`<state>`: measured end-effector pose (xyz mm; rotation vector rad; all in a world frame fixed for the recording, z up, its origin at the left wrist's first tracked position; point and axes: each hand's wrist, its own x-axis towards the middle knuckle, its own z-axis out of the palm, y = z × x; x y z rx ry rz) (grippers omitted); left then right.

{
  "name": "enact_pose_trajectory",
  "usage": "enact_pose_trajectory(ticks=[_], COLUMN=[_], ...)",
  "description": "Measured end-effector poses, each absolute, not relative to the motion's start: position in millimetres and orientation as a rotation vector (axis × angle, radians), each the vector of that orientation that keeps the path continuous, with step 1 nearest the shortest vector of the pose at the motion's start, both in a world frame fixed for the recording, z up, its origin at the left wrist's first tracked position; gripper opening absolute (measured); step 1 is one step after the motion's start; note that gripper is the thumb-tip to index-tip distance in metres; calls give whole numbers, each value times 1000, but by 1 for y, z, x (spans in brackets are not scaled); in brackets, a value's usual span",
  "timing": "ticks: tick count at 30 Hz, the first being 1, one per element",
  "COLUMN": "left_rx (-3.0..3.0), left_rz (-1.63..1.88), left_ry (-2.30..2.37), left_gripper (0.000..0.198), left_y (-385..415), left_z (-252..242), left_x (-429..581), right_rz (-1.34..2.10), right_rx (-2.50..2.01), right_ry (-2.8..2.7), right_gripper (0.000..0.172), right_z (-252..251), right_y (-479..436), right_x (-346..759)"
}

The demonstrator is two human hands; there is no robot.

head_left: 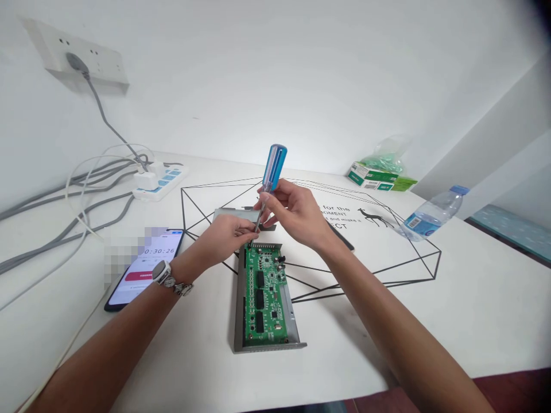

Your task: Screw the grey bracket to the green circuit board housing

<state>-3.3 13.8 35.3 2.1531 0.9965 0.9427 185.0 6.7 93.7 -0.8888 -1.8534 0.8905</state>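
A green circuit board (pixel 271 292) lies in a grey metal tray (pixel 239 310) on the white table. Above its far end, my right hand (pixel 290 209) grips a screwdriver with a clear blue handle (pixel 274 163), which stands nearly upright with its shaft pointing down. The shaft's lower end meets the board's far left corner. My left hand (pixel 230 235), with a watch (pixel 162 272) on the wrist, pinches around the lower shaft near that corner; any small part between its fingertips is too small to make out.
On the left lie a phone (pixel 146 269) and a white power strip (pixel 159 183) with grey cables. A tilted water bottle (pixel 437 212) and a green-and-white box (pixel 372 175) are on the right. A dark flat object (pixel 342 236) lies behind my right wrist.
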Motion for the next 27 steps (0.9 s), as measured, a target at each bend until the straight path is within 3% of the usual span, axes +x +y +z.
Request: enact_pose_trajectory(ticks=[6, 14, 21, 27], left_rx=[2195, 2168, 2190, 2173], left_rz=[860, 867, 809, 891], left_ry=[1065, 1075, 1078, 1089], left_gripper=[26, 24, 24, 25], left_y=[12, 15, 14, 13], left_z=[39, 33, 35, 33], left_x=[-3, -1, -3, -1], right_rz=[935, 189, 565, 178], right_rx=[-920, -1268, -1000, -1145], right_ry=[-1951, -1686, -2144, -2002], right_gripper=[34, 35, 33, 32], right_z=[109, 92, 113, 105], right_y=[14, 13, 11, 10], right_x=[191, 165, 189, 176])
